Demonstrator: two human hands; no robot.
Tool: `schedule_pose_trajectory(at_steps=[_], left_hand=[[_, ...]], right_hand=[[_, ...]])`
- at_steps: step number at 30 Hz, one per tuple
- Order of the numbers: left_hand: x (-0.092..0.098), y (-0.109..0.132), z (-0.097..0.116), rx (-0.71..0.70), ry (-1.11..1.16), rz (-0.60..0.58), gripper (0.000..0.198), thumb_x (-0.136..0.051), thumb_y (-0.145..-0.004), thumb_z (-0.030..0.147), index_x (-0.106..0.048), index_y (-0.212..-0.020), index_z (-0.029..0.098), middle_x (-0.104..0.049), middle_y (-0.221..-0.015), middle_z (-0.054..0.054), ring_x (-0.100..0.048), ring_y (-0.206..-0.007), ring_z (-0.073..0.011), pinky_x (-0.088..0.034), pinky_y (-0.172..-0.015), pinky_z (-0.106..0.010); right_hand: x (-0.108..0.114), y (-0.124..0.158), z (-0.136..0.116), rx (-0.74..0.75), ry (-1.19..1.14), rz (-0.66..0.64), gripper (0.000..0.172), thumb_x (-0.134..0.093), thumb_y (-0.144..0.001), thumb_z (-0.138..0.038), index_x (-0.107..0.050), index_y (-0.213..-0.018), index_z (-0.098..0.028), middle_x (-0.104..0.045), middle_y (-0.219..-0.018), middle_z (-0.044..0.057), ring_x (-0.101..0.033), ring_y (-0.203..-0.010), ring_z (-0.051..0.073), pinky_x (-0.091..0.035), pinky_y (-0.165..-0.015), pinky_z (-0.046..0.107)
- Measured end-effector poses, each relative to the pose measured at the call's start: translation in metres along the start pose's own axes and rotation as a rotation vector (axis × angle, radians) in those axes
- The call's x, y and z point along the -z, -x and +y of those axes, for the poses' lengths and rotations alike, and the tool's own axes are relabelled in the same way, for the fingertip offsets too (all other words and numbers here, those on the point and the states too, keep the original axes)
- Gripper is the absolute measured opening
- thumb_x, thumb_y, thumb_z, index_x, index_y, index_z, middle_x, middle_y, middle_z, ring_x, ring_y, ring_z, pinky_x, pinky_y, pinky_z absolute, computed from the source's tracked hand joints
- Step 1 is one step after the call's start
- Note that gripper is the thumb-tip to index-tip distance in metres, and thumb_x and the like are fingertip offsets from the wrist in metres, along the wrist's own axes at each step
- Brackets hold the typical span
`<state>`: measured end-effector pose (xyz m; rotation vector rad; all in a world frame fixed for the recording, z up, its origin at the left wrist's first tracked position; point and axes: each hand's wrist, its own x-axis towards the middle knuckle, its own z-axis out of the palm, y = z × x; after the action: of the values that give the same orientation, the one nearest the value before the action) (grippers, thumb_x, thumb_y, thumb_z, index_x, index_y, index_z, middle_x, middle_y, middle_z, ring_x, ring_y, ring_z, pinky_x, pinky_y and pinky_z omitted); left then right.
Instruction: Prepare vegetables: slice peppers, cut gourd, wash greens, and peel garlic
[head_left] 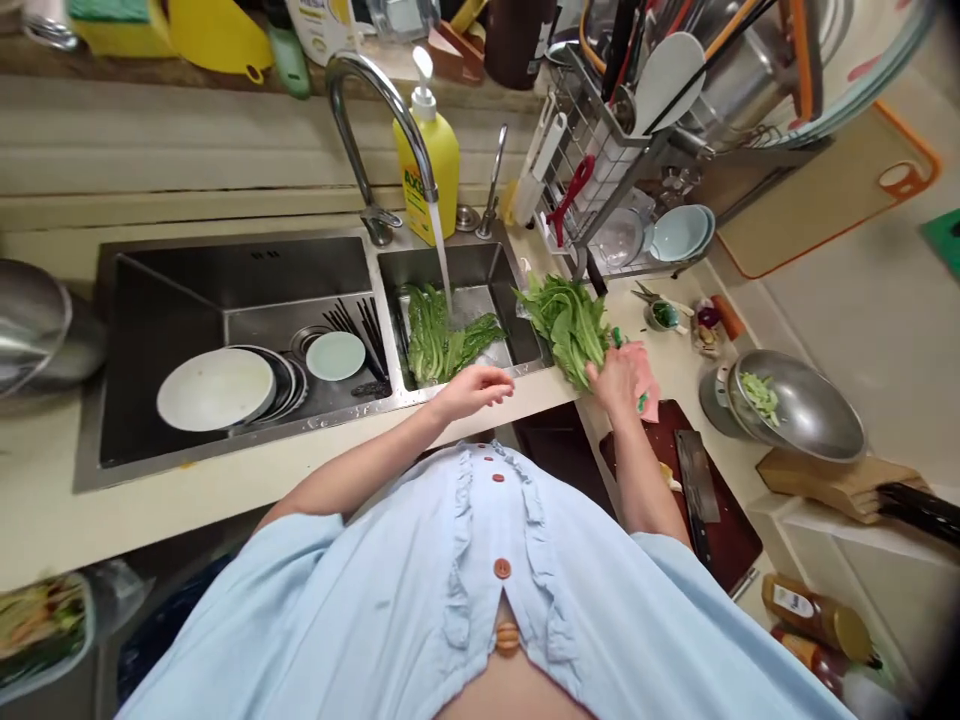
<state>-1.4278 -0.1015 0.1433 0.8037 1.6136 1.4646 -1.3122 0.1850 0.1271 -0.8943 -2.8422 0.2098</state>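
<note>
Green leafy bunch point(570, 322) just beyond the right hand point(615, 382), touching it, grip unclear, left hand point(474, 391) free, loosely curled

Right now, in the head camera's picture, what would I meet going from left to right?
Metal vessel, white plate, small pale plate, leafy greens in the smaller sink, more leafy greens on the counter, cleaver, metal bowl with chopped greens.

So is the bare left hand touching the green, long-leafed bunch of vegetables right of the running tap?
Apart. The head view shows a strip of cream countertop between the left hand and the leafy bunch.
</note>
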Motion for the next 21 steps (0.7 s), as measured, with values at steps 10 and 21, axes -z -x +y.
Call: schedule_pose_trajectory(at_steps=[10, 21], left_hand=[[-0.021, -0.021, -0.004, -0.087, -0.089, -0.203, 0.023, -0.064, -0.084, 0.028, -0.075, -0.099, 0.015, -0.074, -0.090, -0.009, -0.068, -0.070, -0.0136, -0.053, -0.065, -0.024], [-0.023, -0.005, 0.032, -0.071, 0.099, -0.323, 0.022, -0.086, -0.057, 0.029, -0.076, -0.075, 0.022, -0.074, -0.079, -0.004, -0.067, -0.068, -0.0189, -0.053, -0.061, -0.027]], right_hand=[[0.088, 0.002, 0.014, 0.040, 0.020, 0.412, 0.023, -0.039, -0.079, -0.022, -0.061, -0.087, -0.018, -0.058, -0.081, 0.012, -0.052, -0.076, 0.026, -0.039, -0.067, 0.038], [0.144, 0.040, -0.101, 0.319, -0.569, 0.232, 0.025, -0.040, -0.093, -0.037, -0.060, -0.100, -0.024, -0.052, -0.076, 0.002, -0.052, -0.069, 0.018, -0.043, -0.064, 0.031]])
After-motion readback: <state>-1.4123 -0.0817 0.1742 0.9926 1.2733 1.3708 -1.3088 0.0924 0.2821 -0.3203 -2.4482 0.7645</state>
